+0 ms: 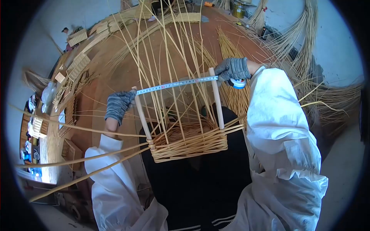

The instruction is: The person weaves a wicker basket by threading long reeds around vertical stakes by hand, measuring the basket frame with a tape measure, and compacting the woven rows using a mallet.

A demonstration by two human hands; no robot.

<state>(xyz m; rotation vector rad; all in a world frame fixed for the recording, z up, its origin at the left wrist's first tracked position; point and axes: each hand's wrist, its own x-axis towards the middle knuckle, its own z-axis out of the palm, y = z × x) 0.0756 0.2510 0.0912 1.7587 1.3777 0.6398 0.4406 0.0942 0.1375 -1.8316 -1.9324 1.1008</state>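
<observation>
A partly woven wicker basket (189, 148) rests at my lap, with long upright canes rising from it and loose canes reaching left. Two pale wooden posts stand at its near corners. A tape measure (177, 83) is stretched between the tops of these posts. My left hand (118, 106), in a grey glove, pinches the tape's end at the left post. At the right post, my gloved right hand (230, 70) holds the other side of the tape, with its blue and white case (237, 83) just below the fingers.
Bundles of cane (231, 50) lie on the floor beyond my right hand, and more hang on the right wall. Woven panels (78, 65) lie at the left. Another person sits at the top centre. A metal can (238, 10) stands at the back.
</observation>
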